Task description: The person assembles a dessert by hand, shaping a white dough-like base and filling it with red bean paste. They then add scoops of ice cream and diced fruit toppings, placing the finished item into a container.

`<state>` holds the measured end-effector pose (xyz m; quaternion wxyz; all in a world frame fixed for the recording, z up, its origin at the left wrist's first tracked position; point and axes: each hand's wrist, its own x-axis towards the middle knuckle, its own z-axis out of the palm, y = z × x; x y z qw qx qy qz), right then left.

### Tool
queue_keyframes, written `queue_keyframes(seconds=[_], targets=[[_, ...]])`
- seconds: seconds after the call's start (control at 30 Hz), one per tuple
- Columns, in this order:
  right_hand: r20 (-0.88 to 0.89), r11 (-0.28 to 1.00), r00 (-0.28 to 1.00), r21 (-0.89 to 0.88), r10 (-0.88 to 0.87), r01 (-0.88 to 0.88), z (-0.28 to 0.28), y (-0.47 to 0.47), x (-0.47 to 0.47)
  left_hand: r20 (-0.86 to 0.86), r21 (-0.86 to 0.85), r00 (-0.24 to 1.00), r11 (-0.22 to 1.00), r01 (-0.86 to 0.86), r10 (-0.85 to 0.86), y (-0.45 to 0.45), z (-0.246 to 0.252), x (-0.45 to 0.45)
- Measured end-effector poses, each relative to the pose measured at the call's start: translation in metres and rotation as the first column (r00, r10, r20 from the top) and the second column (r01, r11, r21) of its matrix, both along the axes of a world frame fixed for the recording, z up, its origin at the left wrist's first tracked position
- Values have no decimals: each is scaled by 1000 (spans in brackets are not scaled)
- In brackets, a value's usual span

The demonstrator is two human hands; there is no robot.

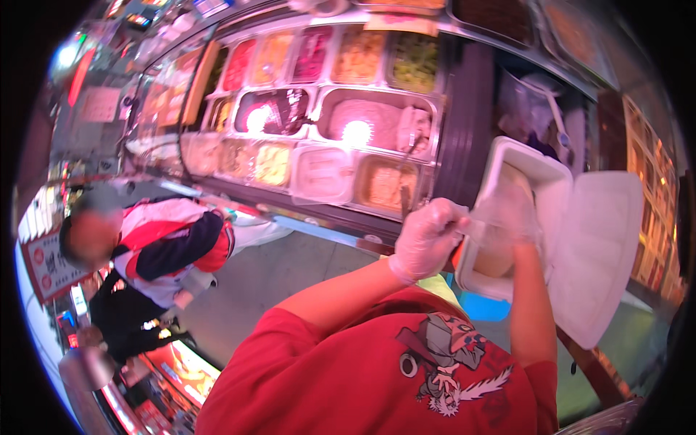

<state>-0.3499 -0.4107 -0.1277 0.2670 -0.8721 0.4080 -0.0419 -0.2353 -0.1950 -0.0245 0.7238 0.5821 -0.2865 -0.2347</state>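
Note:
My left hand (429, 236), in a clear disposable glove, has its fingers curled at the near-left rim of a white lidded box (554, 176). Its fingertips pinch a blurred clear plastic film (483, 225), which stretches across to my right hand. Over the opening of the box is my right hand (516, 212), smeared by motion and wrapped in clear plastic. Its finger positions are hidden by the blur. Inside the box lies a tan, rounded flat food (492, 261), likely flatbread. The white lid (595, 255) hangs open on the right.
Beyond my hands, a counter holds steel pans of food, including pinkish paste (361, 117), shredded filling (383, 182) and chopped greens (413, 60). A clear plastic tub (322, 171) sits among them. Past the counter's left edge stands a person (174, 239). Wooden slats (650, 201) rise at right.

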Motion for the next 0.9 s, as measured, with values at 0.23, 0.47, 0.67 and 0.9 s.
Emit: queue_keyframes(seconds=[0.23, 0.47, 0.67, 0.9], targets=[[129, 994, 988, 71, -86, 77, -11, 10, 17, 361, 22, 930, 996, -87, 73, -13, 0, 11], [209, 964, 976, 267, -66, 8, 15, 14, 9, 780, -147, 616, 989, 8, 111, -29, 45, 17], [292, 743, 922, 669, -254, -7, 97, -5, -5, 632, 270, 623, 884, 381, -461, -84, 42, -30], [293, 542, 876, 839, -384, -44, 118, -29, -46, 38, 783, 799, 514, 349, -600, -137, 25, -3]])
